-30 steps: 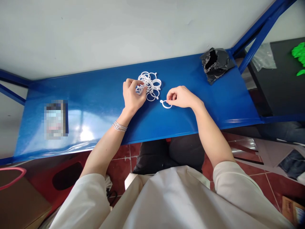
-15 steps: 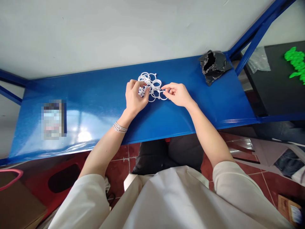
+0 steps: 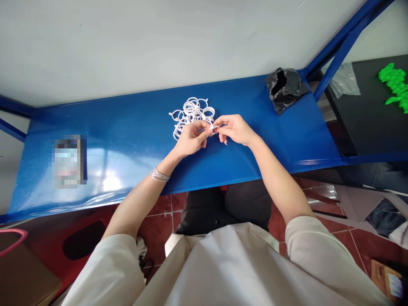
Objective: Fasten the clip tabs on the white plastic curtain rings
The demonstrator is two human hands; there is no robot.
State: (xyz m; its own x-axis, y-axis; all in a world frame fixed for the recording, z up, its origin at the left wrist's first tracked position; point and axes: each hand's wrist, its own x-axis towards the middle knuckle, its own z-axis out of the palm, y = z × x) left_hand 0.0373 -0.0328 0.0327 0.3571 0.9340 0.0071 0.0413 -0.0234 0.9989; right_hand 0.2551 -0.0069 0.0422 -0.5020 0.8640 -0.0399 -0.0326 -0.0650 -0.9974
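Observation:
A loose heap of white plastic split rings (image 3: 192, 114) lies on the blue metal shelf (image 3: 280, 144), just above my hands. My left hand (image 3: 192, 138) and my right hand (image 3: 234, 130) meet in front of the heap, fingertips together. Between them, both pinch a white plastic ring (image 3: 212, 127), most of it hidden by my fingers. My left hand's lower fingers rest close against the heap's near edge. A silver bracelet (image 3: 160, 174) circles my left wrist.
A crumpled black plastic bag (image 3: 283, 90) stands on the shelf to the right. A pixelated phone (image 3: 69, 161) lies at the left. Bright green pieces (image 3: 393, 83) sit on a black surface beyond the shelf's blue frame. Below are a red tile floor and cardboard boxes.
My left hand has moved right, away from the heap's middle, and now meets my right hand at a ring. The heap has spread toward the left.

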